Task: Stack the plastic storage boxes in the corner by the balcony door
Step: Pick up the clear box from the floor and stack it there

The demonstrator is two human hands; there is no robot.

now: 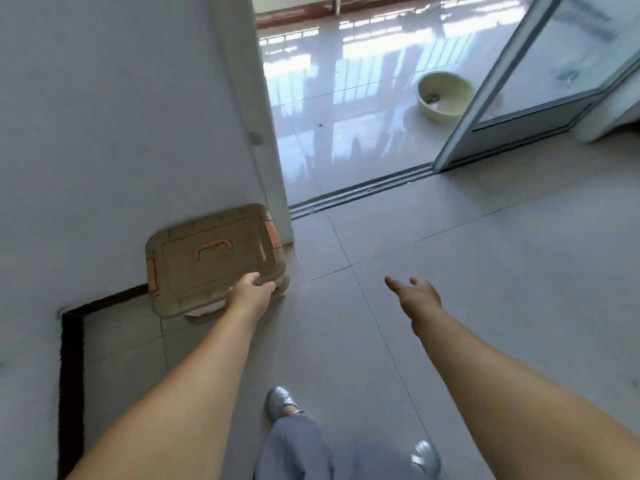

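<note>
Head camera looked down on a brown, semi-translucent plastic storage box [211, 259], rectangular with rounded corners and a ribbed, stepped lid. An orange handle [213, 250] lay flat in the middle of the lid, and orange latches [272, 236] clamped its two short ends. It stood in the corner against the pale, matte wall [104, 133], just beside the white door frame [256, 116] of the balcony opening. Small wheels or feet showed under its near right corner, blurred. Something pale showed beneath its near edge; whether that was a second box or the box's own lower part could not be told.

The left hand [251, 292] rested on the near right edge of the lid, fingers curled over the rim in a light grip; the fingertips were hidden by the hand itself. The right hand [415, 292] hung free over the floor [450, 254], loosely open, fingers spread and holding nothing.

Grey matte tiles with thin grout lines covered the floor, and a dark skirting strip [71, 375] ran along the wall's foot. Beyond the metal sliding track [363, 190], glossy balcony tiles mirrored railings. A round, pale yellow basin [445, 97] sat there, partly cut off by the glass sliding door [540, 81]; its contents were unclear. Silvery slippers [280, 403] and grey trouser legs showed below.
</note>
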